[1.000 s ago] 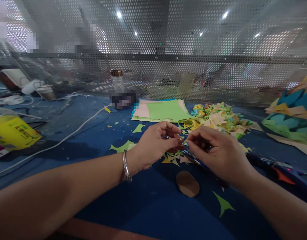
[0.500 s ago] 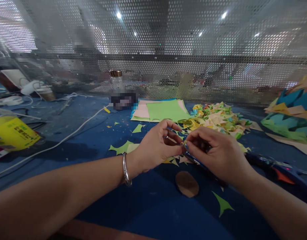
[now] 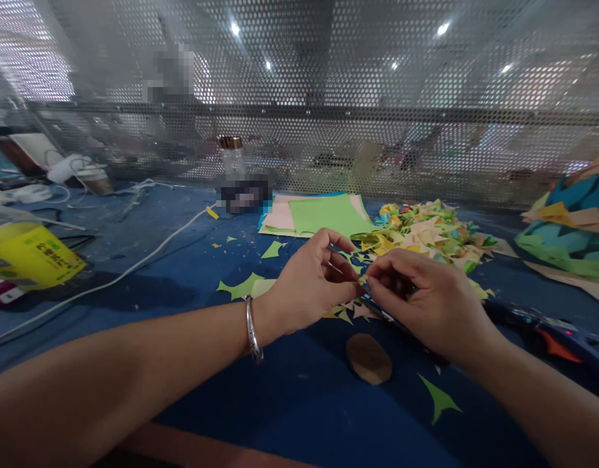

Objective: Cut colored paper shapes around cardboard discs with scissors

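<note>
My left hand [image 3: 311, 283], a silver bangle at its wrist, is closed in a loose pinch, thumb tip against a lower finger and upper fingers curled over. My right hand [image 3: 421, 292] pinches thumb to forefinger right beside it. The fingertips nearly meet over a tiny bit that is too small and hidden to name. Under the right hand lies a long dark object [image 3: 394, 323], mostly covered. A brown cardboard oval [image 3: 369, 359] rests on the blue tabletop in front of the hands, with a green paper offcut [image 3: 440, 400] to its right.
Beyond the hands are stacked coloured sheets [image 3: 323, 214] and a heap of folded paper pieces [image 3: 426, 231]. A glue gun [image 3: 547, 331] with an orange trigger lies at right, below a layered paper form [image 3: 567, 227]. A white cable [image 3: 147, 257] crosses the left side, near a yellow-labelled container [image 3: 33, 257].
The view has shifted slightly, moving everything a little to the right. Both hands stay together at the fingertips, with only a small change in the pinch.
</note>
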{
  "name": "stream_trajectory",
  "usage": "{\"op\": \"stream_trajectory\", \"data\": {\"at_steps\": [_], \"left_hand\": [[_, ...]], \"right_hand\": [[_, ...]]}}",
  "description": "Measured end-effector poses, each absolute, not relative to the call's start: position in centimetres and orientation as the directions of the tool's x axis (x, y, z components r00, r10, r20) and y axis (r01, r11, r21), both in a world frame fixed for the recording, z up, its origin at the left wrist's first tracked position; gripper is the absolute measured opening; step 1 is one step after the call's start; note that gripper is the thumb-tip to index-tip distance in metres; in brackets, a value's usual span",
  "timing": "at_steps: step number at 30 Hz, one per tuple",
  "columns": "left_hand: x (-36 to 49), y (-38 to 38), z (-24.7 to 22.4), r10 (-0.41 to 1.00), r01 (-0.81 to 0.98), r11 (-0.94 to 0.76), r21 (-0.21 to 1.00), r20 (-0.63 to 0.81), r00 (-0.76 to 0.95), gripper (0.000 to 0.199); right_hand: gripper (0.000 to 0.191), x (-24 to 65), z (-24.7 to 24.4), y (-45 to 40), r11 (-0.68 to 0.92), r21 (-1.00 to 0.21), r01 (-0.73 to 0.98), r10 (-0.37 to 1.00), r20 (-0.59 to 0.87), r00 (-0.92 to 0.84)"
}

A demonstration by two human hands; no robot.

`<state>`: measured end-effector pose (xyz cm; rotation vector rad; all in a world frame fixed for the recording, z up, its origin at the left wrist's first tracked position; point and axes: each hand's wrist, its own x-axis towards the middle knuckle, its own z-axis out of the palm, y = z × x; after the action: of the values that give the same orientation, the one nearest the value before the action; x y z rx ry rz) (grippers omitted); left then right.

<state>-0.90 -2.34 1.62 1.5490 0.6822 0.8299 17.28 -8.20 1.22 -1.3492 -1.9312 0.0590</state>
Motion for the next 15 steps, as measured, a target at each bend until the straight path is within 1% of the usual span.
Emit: {"op": "stream_trajectory", "data": {"at_steps": [5, 7, 8, 10, 12, 13, 15], "left_hand": [[-1.0, -2.1, 1.7, 0.808, -0.016, -0.123, 0.992, 0.109, 0.579, 0.047], [-1.2, -1.7, 1.7, 0.797, 0.012, -0.143, 0.99, 0.108, 0.594, 0.046], [-1.4, -1.4, 1.7, 0.789, 0.039, -0.178, 0.983, 0.119, 0.603, 0.042], [-1.8, -0.5, 1.9, 0.766, 0.115, -0.299, 0.947, 0.167, 0.621, 0.03], [-2.3, 0.4, 2.1, 0.724, 0.205, -0.445, 0.872, 0.215, 0.656, 0.017], [-2.6, 0.8, 2.2, 0.697, 0.254, -0.497, 0.83, 0.208, 0.686, 0.013], [-3.0, 1.4, 2.4, 0.653, 0.345, -0.556, 0.756, 0.141, 0.744, 0.013]], "right_hand": [[0.011, 17.3, 1.3, -8.2, 0.444, -0.44, 0.78, 0.815, 0.561, -0.148], [0.011, 17.3, 1.3, -8.2, 0.44, -0.445, 0.78, 0.824, 0.546, -0.153], [0.012, 17.3, 1.4, -8.2, 0.436, -0.447, 0.781, 0.829, 0.538, -0.155], [0.013, 17.3, 1.4, -8.2, 0.429, -0.453, 0.781, 0.839, 0.519, -0.16], [0.014, 17.4, 1.4, -8.1, 0.422, -0.462, 0.78, 0.853, 0.493, -0.17], [0.015, 17.4, 1.4, -8.1, 0.416, -0.463, 0.783, 0.864, 0.47, -0.181], [0.015, 17.5, 1.3, -8.1, 0.402, -0.451, 0.797, 0.885, 0.413, -0.213]]}}
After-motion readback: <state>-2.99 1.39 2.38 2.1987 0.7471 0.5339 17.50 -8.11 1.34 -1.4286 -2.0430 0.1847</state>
